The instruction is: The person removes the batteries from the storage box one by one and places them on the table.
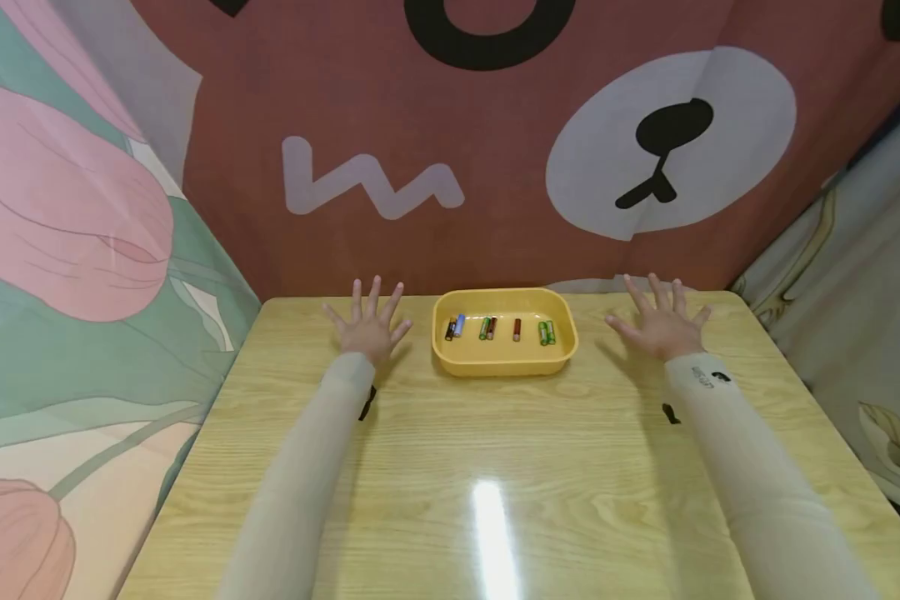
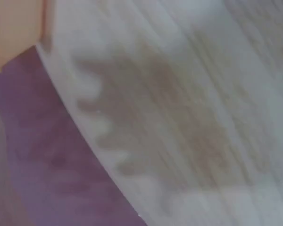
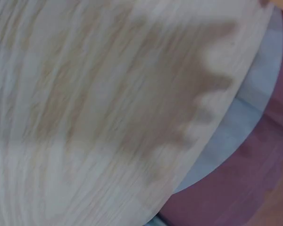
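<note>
In the head view, my left hand (image 1: 369, 332) is held over the far left of the table, palm down with fingers spread. My right hand (image 1: 663, 325) mirrors it on the far right, also with spread fingers. Neither hand holds anything. Between them stands a yellow tray (image 1: 504, 367). Inside it lie several small batteries: a black one (image 1: 451, 330) beside a blue one (image 1: 460, 325), a green one beside a dark red one (image 1: 492, 328), a lone red-brown one (image 1: 517, 330), and a green pair (image 1: 546, 332) at the right. Both wrist views show hand shadows on the wood.
The wooden table (image 1: 532, 450) ends at a far edge right behind the tray. A hanging cloth with a bear print (image 1: 495, 242) rises behind it. Flowered cloth (image 1: 67, 350) hangs on the left, and pale printed cloth (image 1: 870, 275) on the right.
</note>
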### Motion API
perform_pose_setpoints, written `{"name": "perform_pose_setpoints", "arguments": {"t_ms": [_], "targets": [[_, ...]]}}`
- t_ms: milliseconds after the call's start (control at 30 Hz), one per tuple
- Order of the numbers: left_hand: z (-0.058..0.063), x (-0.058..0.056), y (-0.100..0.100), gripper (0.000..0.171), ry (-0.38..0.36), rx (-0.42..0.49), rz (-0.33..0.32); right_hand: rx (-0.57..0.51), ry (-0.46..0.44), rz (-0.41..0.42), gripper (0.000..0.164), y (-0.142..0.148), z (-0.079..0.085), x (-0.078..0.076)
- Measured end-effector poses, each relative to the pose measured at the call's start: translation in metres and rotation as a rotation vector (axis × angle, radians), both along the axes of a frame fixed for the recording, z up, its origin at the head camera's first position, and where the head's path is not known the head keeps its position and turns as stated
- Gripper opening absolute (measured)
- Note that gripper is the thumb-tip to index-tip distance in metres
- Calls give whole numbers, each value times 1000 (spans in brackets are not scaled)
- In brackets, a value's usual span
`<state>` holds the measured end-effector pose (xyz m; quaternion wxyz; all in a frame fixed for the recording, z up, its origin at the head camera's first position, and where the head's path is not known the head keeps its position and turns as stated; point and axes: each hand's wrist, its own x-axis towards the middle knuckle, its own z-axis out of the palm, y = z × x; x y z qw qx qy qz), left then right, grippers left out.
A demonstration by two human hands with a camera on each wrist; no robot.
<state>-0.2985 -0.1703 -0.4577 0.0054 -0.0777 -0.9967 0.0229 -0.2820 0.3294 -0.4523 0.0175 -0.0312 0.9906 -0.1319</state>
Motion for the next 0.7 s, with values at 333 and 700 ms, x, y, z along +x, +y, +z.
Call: {"name": "perform_pose_setpoints", "arguments": {"t_ms": [333, 700], "targets": [[13, 4, 9, 77, 78, 47, -100, -24, 90, 79, 89, -15, 5, -3], [7, 11, 13, 78, 69, 103, -161, -173, 262, 105, 74, -45, 9, 5]]}}
